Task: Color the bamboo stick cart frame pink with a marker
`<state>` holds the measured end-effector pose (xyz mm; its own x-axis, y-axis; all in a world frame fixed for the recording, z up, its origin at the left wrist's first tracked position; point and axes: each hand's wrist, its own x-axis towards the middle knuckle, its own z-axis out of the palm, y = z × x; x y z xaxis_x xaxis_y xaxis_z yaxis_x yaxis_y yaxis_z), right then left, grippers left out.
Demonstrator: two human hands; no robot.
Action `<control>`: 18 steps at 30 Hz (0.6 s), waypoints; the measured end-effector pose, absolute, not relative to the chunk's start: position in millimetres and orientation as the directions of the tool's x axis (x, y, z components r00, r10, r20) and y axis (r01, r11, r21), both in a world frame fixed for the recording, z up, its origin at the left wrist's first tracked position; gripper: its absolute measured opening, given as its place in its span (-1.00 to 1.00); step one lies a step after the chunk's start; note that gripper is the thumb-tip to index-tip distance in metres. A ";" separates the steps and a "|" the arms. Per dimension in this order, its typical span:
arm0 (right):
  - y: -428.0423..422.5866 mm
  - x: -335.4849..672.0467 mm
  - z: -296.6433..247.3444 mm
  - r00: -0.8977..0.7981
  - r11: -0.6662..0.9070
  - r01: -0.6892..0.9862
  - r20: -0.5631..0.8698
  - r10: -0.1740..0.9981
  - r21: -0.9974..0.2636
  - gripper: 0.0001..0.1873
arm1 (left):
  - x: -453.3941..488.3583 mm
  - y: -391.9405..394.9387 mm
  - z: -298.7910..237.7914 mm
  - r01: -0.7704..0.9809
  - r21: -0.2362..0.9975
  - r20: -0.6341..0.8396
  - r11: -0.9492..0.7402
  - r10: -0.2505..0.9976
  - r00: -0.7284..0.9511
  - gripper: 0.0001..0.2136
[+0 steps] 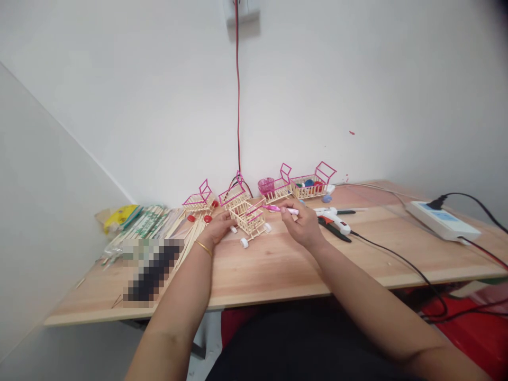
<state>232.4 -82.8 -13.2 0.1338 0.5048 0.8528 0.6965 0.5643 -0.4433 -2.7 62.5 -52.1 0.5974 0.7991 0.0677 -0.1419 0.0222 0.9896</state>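
My left hand (217, 227) grips the side of a small cart made of pale wooden sticks (249, 221), with white wheels (244, 243) at its base. Part of the cart's upper rim is pink. Between the fingers of my right hand (300, 222) is a slim pink-and-white brush (291, 211), its pink tip close to that rim. I cannot tell whether the tip touches it. Behind stand similar stick carts with pink rims and handles, one at the left (198, 201), one in the middle (234, 197) and one beside a pink cup (266, 185).
A stick cart (309, 188) at the back right holds coloured caps. Right of my hand lie a white glue gun (337, 224), dark-handled pliers (333, 232) and a power strip (442, 221). Bundled sticks (146, 227) and red caps (207, 218) lie left.
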 end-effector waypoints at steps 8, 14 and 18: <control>-82.0 225.2 -16.7 0.045 0.640 0.663 0.875 0.483 -0.387 -0.87 | -3.4 63.5 -53.0 -0.130 0.991 0.063 0.020 0.799 0.598 -0.59; -81.6 229.4 -15.9 0.098 0.601 0.683 0.868 0.487 -0.415 -0.87 | -2.8 63.4 -53.2 -0.140 0.990 0.071 0.017 0.799 0.598 -0.58; -81.9 228.7 -15.6 0.103 0.599 0.683 0.867 0.487 -0.418 -0.87 | -2.9 64.1 -53.4 -0.135 0.991 0.072 0.011 0.797 0.600 -0.57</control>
